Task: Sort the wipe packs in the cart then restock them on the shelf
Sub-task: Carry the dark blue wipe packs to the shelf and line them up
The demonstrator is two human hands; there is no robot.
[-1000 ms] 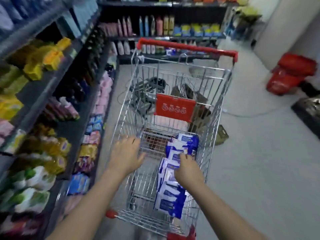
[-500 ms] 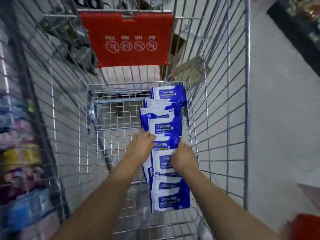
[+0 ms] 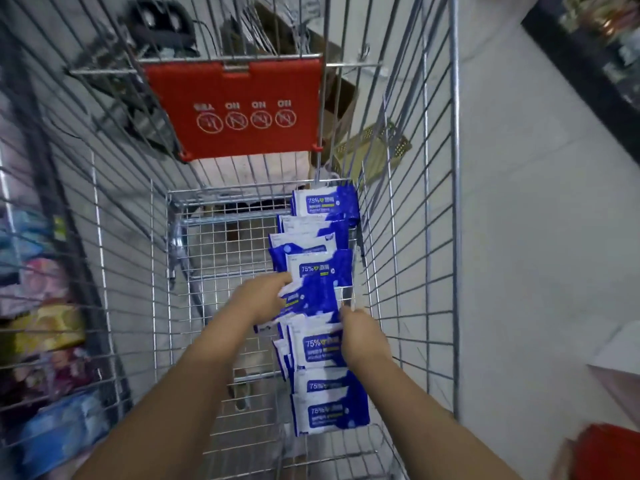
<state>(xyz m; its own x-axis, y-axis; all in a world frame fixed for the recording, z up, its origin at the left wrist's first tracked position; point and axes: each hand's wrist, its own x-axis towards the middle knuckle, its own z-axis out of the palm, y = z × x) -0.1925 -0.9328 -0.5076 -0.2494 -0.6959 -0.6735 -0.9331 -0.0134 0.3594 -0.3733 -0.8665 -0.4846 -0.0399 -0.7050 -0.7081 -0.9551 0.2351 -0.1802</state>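
Both hands are pressed to a row of blue-and-white wipe packs [image 3: 320, 306] inside a wire cart [image 3: 440, 237].

The left hand [image 3: 259, 299] is closed on a pack's left edge; the right hand [image 3: 363, 336] is laid against the right side — its grip cannot be made out. The packs are lined along the basket's right wall. Beyond, a red flap [image 3: 235, 109] is seen — shelving [image 3: 38, 323] at left is blurred.

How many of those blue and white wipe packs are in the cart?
About 8 wipe packs show, in an overlapping row along the cart floor's right side, from the far end to the near end. More may be hidden underneath.
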